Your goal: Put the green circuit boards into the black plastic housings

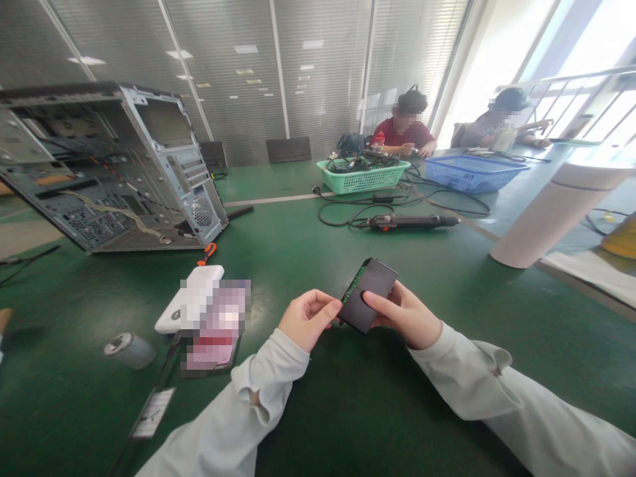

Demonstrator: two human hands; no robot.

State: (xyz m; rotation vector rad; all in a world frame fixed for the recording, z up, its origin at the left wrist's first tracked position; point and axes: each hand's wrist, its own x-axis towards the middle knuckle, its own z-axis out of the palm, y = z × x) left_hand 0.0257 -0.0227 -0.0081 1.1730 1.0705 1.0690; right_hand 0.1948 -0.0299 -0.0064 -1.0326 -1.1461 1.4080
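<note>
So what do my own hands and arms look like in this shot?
Both the left hand and right hand are bare, with no gloves and no rings that I can see. The left sleeve and right sleeve are long, pale and loose, each with a small gap behind the cuff. I see no markings on them.

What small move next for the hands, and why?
Probably slide the left hand up along the green strip on the side of the dark flat case: its fingertips sit near the strip's lower end, while the right hand holds the case's opposite side, thumb on top, which should steady it.
</note>
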